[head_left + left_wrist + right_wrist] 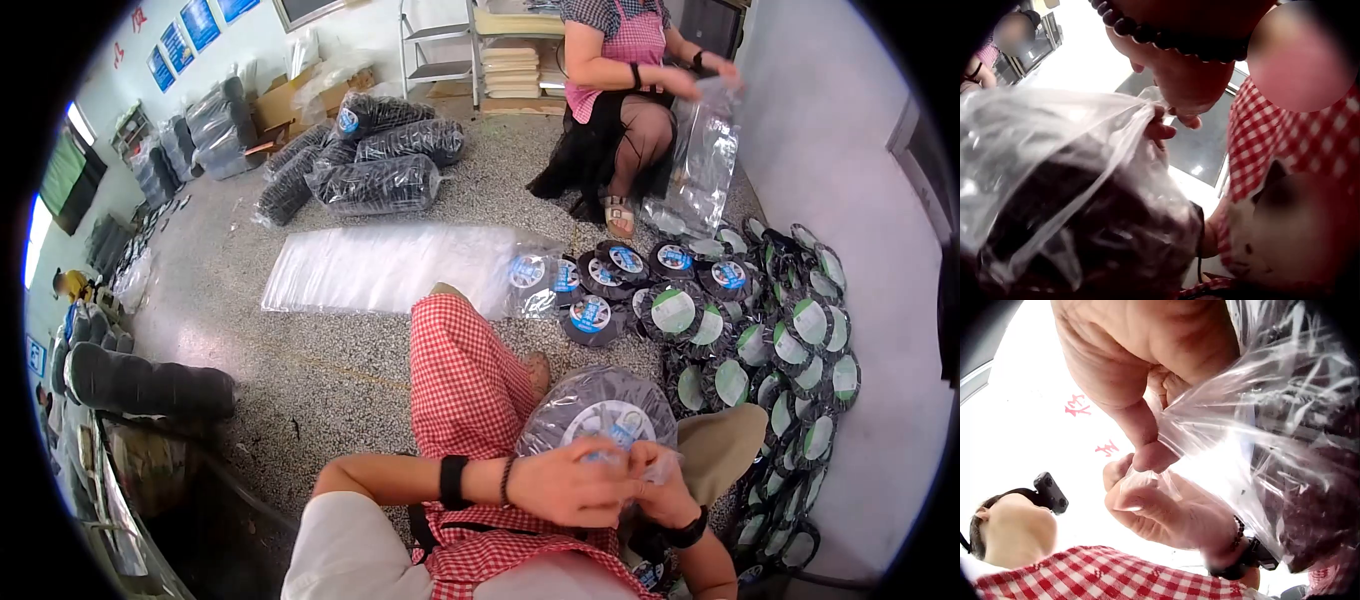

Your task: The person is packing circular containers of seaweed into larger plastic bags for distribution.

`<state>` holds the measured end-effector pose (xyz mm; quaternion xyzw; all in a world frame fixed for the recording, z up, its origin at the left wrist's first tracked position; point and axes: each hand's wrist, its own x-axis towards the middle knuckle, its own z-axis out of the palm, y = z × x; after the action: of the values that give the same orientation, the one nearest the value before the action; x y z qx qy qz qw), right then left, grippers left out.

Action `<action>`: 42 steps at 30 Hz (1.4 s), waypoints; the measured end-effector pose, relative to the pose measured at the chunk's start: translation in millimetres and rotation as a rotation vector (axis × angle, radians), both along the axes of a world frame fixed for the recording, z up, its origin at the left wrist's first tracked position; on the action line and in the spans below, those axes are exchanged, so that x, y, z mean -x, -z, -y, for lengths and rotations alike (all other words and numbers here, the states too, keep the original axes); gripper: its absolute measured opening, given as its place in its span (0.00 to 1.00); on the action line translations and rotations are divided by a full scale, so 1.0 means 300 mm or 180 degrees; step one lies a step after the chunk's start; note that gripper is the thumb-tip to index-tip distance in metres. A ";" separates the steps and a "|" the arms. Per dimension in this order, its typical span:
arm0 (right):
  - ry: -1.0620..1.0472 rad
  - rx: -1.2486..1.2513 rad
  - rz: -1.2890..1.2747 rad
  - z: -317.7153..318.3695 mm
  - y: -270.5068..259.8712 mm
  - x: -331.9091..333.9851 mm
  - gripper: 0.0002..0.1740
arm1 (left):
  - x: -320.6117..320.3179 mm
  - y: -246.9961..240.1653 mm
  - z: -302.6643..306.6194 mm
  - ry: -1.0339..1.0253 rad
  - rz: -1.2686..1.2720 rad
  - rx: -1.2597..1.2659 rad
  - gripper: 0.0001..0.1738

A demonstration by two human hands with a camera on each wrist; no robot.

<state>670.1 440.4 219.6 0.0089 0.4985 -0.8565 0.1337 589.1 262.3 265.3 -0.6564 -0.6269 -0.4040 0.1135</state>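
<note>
Between the person's legs stands a clear plastic bag (560,415) packed with dark round items, a white-and-blue round label (592,420) showing through its top. The left hand (575,487), with a beaded bracelet at its wrist, pinches the gathered mouth of the bag. Close beside it, the right hand (664,490) grips the same bunched plastic between thumb and fingers. In the right wrist view, the film pulls taut from the right hand (1147,381) toward the bag's body (1304,444), and a twist of plastic sits in the left hand's fingers (1147,509).
Many black discs with round labels (672,312) lie heaped along the right wall. Flat clear bags (390,265) are spread on the speckled floor ahead. Bagged black rolls (375,185) lie beyond. Another person (620,100) crouches at the back, handling a clear bag (710,150).
</note>
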 end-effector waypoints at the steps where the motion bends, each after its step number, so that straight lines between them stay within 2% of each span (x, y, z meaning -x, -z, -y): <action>1: -0.0170 -0.0390 -0.0149 -0.018 -0.026 0.010 0.14 | 0.000 -0.007 -0.026 0.0252 0.1339 0.0005 0.13; 2: -0.0344 -0.0786 -0.0283 -0.032 -0.053 0.009 0.14 | 0.005 0.037 -0.039 0.0279 0.1376 -0.0014 0.13; 3: -0.0159 -0.1507 -0.0222 -0.017 -0.086 -0.001 0.13 | 0.027 0.116 -0.051 0.0164 0.1218 -0.0100 0.20; 4: -0.0144 -0.1543 -0.0214 -0.023 -0.095 -0.007 0.13 | 0.047 0.175 -0.059 0.0045 0.1037 -0.0188 0.28; 5: 0.0064 -0.2335 -0.1079 -0.028 -0.101 -0.010 0.13 | 0.051 0.187 -0.051 -0.0021 0.0671 -0.0071 0.36; 6: 0.0271 -0.3105 -0.1968 -0.029 -0.111 -0.010 0.12 | 0.032 0.190 -0.051 -0.0008 0.0651 -0.0099 0.36; 7: 0.0545 -0.3511 -0.2218 -0.014 -0.136 -0.022 0.11 | -0.001 0.188 -0.046 -0.0123 0.1193 0.0122 0.37; 8: 0.0560 -0.3510 -0.2218 -0.015 -0.129 -0.022 0.11 | -0.027 0.177 -0.038 -0.0238 0.1739 0.0364 0.39; 9: 0.0768 -0.4124 -0.2950 -0.025 -0.113 -0.020 0.10 | -0.042 0.166 -0.049 -0.0288 0.1432 0.0044 0.43; 10: 0.0968 -0.4731 -0.3688 -0.031 -0.101 -0.021 0.09 | -0.042 0.155 -0.038 -0.0278 0.1434 0.0049 0.43; 12: 0.1002 -0.4901 -0.3940 -0.022 -0.115 -0.012 0.08 | -0.015 0.093 -0.010 0.0324 0.2885 0.0601 0.35; 13: 0.0988 -0.4933 -0.4136 -0.013 -0.136 -0.006 0.08 | 0.022 0.038 -0.004 0.0279 0.2792 0.1216 0.30; 14: 0.0975 -0.4951 -0.4321 -0.007 -0.147 -0.004 0.08 | 0.065 0.083 -0.028 0.0571 0.2238 0.0889 0.22; 15: 0.0986 -0.4955 -0.4296 -0.010 -0.147 -0.001 0.08 | 0.094 0.092 -0.032 0.0628 0.2016 0.0969 0.18; 17: 0.1325 -0.5794 -0.4711 -0.031 -0.146 0.015 0.07 | 0.136 0.067 -0.043 0.0718 0.1748 0.1045 0.14; 19: 0.1288 -0.6128 -0.4743 -0.034 -0.173 0.016 0.07 | 0.152 0.013 -0.050 -0.0086 -0.0700 0.0458 0.06; 20: 0.1204 -0.6421 -0.4771 -0.038 -0.189 0.011 0.08 | 0.153 -0.018 -0.053 -0.0048 -0.0695 0.0446 0.06; 21: 0.1209 -0.6447 -0.4722 -0.043 -0.207 0.006 0.08 | 0.154 -0.049 -0.050 -0.0252 -0.1959 0.0149 0.05; 22: 0.0830 -0.6528 -0.4329 -0.047 -0.223 -0.002 0.10 | 0.162 -0.064 -0.044 -0.0456 -0.3200 -0.0167 0.05; 23: 0.0436 -0.6571 -0.3918 -0.052 -0.227 -0.019 0.12 | 0.184 -0.064 -0.036 -0.0539 -0.3546 -0.0073 0.05; 24: 0.0402 -0.6569 -0.3842 -0.063 -0.195 -0.047 0.12 | 0.191 -0.024 -0.004 -0.0497 -0.3489 -0.0073 0.05; 26: -0.0129 -0.5687 -0.3461 -0.102 -0.073 -0.087 0.15 | 0.254 0.088 0.067 -0.0074 -0.2116 0.0458 0.05; 27: -0.0170 -0.5333 -0.3432 -0.101 -0.015 -0.106 0.15 | 0.246 0.136 0.089 -0.0168 -0.1876 0.0574 0.05; 28: -0.0252 -0.5084 -0.3046 -0.085 -0.020 -0.118 0.14 | 0.218 0.178 0.104 -0.0258 -0.1646 0.0685 0.05; 30: 0.0232 -0.4291 -0.3084 -0.065 -0.045 -0.089 0.12 | 0.206 0.166 0.087 -0.0493 -0.1578 0.0716 0.05; 31: 0.0215 -0.4267 -0.3033 -0.018 -0.056 -0.071 0.12 | 0.200 0.150 0.069 -0.0485 -0.1481 0.0818 0.05; 32: 0.0195 -0.3328 -0.2935 0.044 -0.074 -0.040 0.14 | 0.188 0.142 0.052 -0.0453 -0.1368 0.0941 0.04; 33: 0.0206 -0.2399 -0.2832 0.080 -0.080 -0.027 0.18 | 0.181 0.141 0.028 -0.0421 -0.1535 0.0739 0.03; 34: 0.0223 -0.2376 -0.2831 0.070 -0.055 -0.046 0.18 | 0.181 0.136 0.045 -0.0411 -0.1541 0.0764 0.03; 36: 0.0148 -0.1448 -0.0748 0.003 0.034 -0.089 0.23 | 0.190 0.116 0.076 -0.0322 -0.1396 0.1129 0.04; 37: 0.0184 0.0205 -0.0132 -0.010 0.077 -0.080 0.22 | 0.172 0.131 0.079 -0.0229 -0.1442 0.0889 0.05; 38: 0.0169 0.0185 -0.0156 -0.004 0.063 -0.080 0.22 | 0.155 0.127 0.083 -0.0250 -0.1463 0.0871 0.05; 40: 0.0661 0.0315 0.0156 0.023 0.023 -0.088 0.25 | 0.123 0.113 0.097 -0.0420 -0.1079 0.1190 0.06; 41: 0.0684 0.0114 -0.0193 0.022 0.038 -0.084 0.19 | 0.104 0.111 0.104 -0.0228 -0.0839 0.1465 0.06; 42: 0.0715 0.0136 -0.0122 0.045 0.026 -0.093 0.19 | 0.072 0.092 0.097 -0.0179 -0.0779 0.1493 0.06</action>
<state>698.0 427.0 211.8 0.0455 0.4784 -0.8765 0.0275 567.5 233.4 237.6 -0.6911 -0.7030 -0.1619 0.0445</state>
